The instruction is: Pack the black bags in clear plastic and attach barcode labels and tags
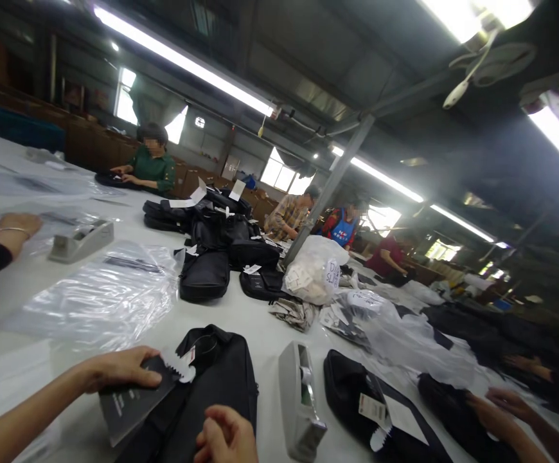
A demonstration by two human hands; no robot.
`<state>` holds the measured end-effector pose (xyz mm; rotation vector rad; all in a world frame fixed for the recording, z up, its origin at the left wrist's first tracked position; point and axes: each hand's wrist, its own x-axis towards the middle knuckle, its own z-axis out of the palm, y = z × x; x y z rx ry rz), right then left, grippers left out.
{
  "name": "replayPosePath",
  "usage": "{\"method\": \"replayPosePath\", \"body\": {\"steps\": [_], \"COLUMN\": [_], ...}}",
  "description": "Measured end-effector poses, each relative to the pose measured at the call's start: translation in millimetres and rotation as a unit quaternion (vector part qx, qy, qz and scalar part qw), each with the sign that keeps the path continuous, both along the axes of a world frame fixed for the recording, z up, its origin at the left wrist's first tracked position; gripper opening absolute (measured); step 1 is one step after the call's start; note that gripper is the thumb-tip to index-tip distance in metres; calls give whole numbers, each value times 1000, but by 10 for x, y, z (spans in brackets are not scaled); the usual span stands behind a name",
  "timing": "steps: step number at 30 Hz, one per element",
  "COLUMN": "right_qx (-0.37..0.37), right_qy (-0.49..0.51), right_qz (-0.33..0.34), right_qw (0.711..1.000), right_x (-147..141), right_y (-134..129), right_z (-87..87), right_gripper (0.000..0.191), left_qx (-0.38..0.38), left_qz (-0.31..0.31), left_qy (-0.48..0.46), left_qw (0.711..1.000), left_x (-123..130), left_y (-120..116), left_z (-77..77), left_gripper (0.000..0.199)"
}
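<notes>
A black bag [226,373] lies on the white table in front of me. My left hand [125,373] grips a black printed hang tag [137,402] over the bag's left side, thumb on top. By the tag's upper corner shows a white toothed plastic strip [180,368], next to a small white and red label [189,355]. Over the bag's lower right part is my right hand [226,434], its fingers curled in; whatever they may pinch is hidden. Just right of the bag stands a grey tape dispenser [301,399].
Clear plastic bags [101,296] lie at left beside another tape dispenser [81,241]. Black bags [205,273] are piled ahead, near a stuffed clear sack [313,270]. A tagged black bag [380,411] lies right. Co-workers' hands [496,411] work at both sides.
</notes>
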<state>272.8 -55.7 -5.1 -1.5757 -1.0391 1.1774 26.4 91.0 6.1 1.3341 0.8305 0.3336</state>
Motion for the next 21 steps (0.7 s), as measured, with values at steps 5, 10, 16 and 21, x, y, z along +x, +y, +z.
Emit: {"method": "replayPosePath", "body": {"steps": [5,10,16,21], "right_qx": [87,89,85,99], "right_qy": [-94,-200,-294,-257], "right_qz": [2,-3,-28,-23], "right_qw": [992,976,952,961], "right_x": [-130,-241,-355,-368], "right_y": [467,837,1016,1016], "right_z": [173,419,182,150], "right_gripper": [40,34,11,14], "left_qx": [-32,-59,-48,-16], "left_qz": [35,42,58,80], "left_qy": [-52,-90,-105,-109], "left_qw": [998,993,992,991], "left_x": [-127,-183,72,193], "left_y": [188,288,295,316], "left_z": [88,123,-78,-101], "left_gripper": [44,36,50,69]}}
